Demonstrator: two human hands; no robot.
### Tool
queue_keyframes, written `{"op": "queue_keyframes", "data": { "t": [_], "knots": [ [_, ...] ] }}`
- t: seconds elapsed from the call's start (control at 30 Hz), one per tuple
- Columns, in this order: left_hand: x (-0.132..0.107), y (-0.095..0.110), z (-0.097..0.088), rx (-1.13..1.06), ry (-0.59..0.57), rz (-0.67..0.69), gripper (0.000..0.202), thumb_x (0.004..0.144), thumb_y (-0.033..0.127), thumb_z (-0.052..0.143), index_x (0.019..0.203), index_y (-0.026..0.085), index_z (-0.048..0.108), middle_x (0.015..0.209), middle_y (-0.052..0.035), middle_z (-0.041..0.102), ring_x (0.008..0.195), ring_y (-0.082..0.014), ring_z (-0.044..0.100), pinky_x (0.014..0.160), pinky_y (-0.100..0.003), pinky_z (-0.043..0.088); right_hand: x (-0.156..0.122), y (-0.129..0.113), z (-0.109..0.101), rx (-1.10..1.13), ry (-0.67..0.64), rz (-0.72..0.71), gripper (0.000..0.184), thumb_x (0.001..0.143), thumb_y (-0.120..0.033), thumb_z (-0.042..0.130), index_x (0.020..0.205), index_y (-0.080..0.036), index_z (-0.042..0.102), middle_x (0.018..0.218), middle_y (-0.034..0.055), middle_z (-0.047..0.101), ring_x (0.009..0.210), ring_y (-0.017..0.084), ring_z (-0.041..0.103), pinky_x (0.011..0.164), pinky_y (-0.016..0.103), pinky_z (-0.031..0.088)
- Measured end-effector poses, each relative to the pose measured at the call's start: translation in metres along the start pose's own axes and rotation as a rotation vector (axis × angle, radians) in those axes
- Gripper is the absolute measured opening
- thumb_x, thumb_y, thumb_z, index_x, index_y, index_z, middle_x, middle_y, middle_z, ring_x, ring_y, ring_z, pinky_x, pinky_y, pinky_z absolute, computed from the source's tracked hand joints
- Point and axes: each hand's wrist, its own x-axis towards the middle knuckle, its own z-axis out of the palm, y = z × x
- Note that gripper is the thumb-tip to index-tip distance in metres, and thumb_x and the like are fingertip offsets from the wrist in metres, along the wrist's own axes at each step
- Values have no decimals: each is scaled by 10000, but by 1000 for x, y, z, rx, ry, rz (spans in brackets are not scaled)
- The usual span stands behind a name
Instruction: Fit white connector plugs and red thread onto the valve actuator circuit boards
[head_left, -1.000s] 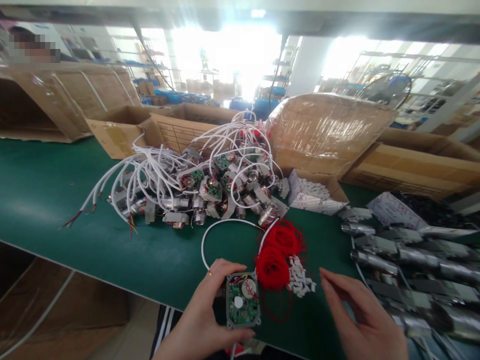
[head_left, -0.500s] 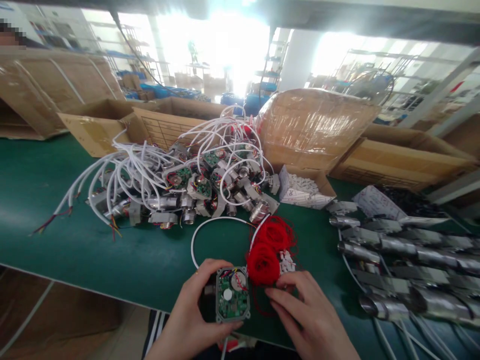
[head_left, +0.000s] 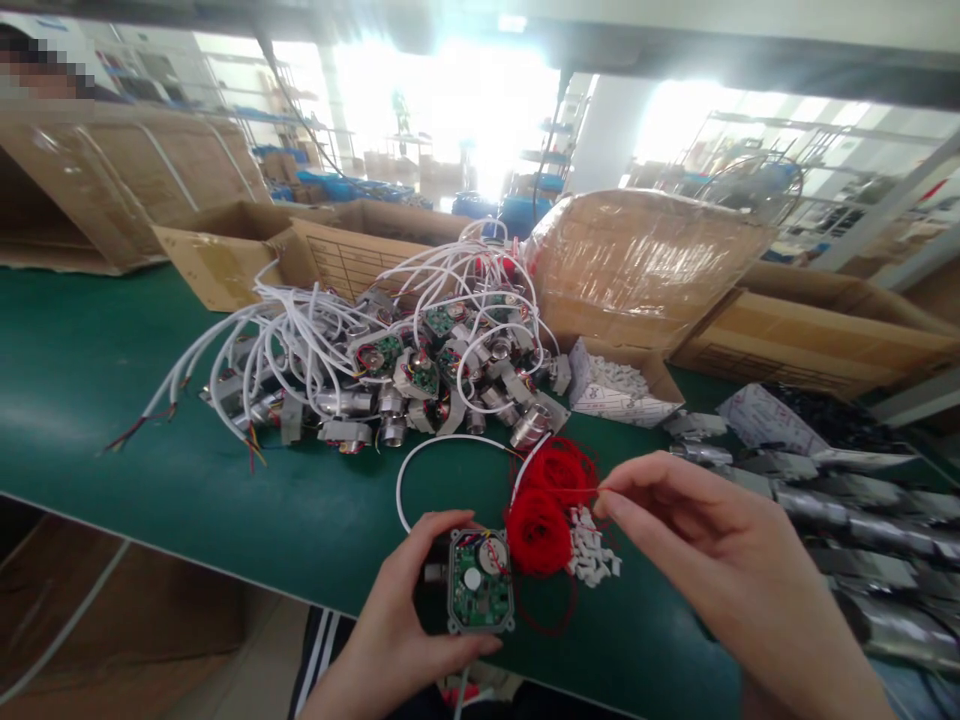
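Green bench (head_left: pixel 337 530): beneath my hands, bright windows (head_left: pixel 450 100) behind.
Left hand (head_left: pixel 401 620): fingers and thumb clasp a square grey housing (head_left: pixel 481 582), green circuit board (head_left: pixel 491 606) faceup, over the near edge.
Right hand (head_left: pixel 682 530): my fingertips pinch a thin red strand (head_left: pixel 577 491) near red coils (head_left: pixel 540 530).
Hidden: the housing's underside.
Beyond: heaped wired units (head_left: pixel 409 375), then cardboard boxes (head_left: pixel 225 270).
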Motion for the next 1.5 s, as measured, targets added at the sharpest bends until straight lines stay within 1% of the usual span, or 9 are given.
{"op": "queue_keyframes", "data": {
  "t": [0.13, 0.37, 0.7, 0.87, 1.03, 1.13, 1.27, 1.37, 1.5],
  "knots": [
    [4, 12, -2, 156, 8, 116, 669, 582, 63, 877, 1183, 303, 707, 1188, -21, 689, 1135, -268, 633, 999, -331, 518, 13, -14, -4, 16, -51, 63, 208, 777, -390, 742, 727, -188, 737, 633, 37, 693, 549, 146, 621, 482, 170, 495],
    [-2, 20, -6, 420, 18, 171, 769, 619, 124, 899, 1335, 265, 656, 1230, -73, 628, 1116, -274, 654, 958, -331, 565, 12, -13, -6, 17, -151, 132, 226, 774, -419, 765, 742, -196, 744, 620, 26, 668, 541, 136, 603, 490, 168, 502],
    [-15, 30, 1, 302, -27, -63, 757, 688, 40, 790, 1366, 296, 572, 1316, -31, 657, 1135, -234, 680, 940, -293, 553, -17, -18, 37, 150, -404, 207, 174, 881, -358, 673, 782, -226, 726, 647, -15, 623, 584, 141, 585, 535, 206, 484],
    [-16, 32, 1, 255, -2, -60, 736, 650, 60, 789, 1331, 272, 607, 1292, -38, 687, 1155, -264, 672, 1003, -328, 537, -17, 0, 69, 136, -350, 259, 188, 886, -365, 647, 807, -202, 696, 691, -10, 637, 628, 151, 607, 560, 217, 482],
    [-16, 32, 2, 189, 17, -41, 738, 626, 36, 757, 1315, 272, 638, 1286, -39, 690, 1157, -260, 667, 1031, -320, 533, -14, 21, 70, 25, -324, 178, 194, 922, -346, 609, 829, -199, 695, 721, 10, 664, 645, 166, 626, 583, 234, 495],
    [-17, 30, 3, 134, 16, -93, 757, 638, 61, 755, 1348, 282, 615, 1258, -40, 689, 992, -226, 704, 842, -265, 603, -12, 22, 66, -26, -379, 138, 192, 930, -323, 598, 833, -202, 711, 720, 5, 668, 640, 160, 618, 564, 221, 484],
    [-18, 30, 4, 72, 31, -150, 739, 651, 174, 854, 1343, 286, 621, 1147, -26, 700, 747, -168, 676, 517, -178, 524, -10, 19, 65, -60, -384, 95, 198, 936, -292, 577, 825, -206, 717, 713, -1, 662, 625, 157, 614, 552, 220, 469],
    [-18, 30, 9, 119, 92, -82, 440, 870, 308, 736, 1300, 270, 650, 1160, -41, 715, 787, -177, 698, 604, -212, 567, -8, 16, 66, -100, -391, 56, 211, 940, -284, 567, 808, -204, 711, 722, 3, 666, 626, 160, 616, 561, 231, 465],
    [-16, 28, 15, 224, 186, 64, 253, 1018, 262, 542, 1223, 249, 689, 1186, -54, 728, 1066, -204, 703, 924, -265, 571, -4, 12, 68, -131, -367, 24, 228, 917, -281, 559, 748, -202, 689, 677, 0, 651, 594, 159, 597, 551, 242, 445]
  ]
}}
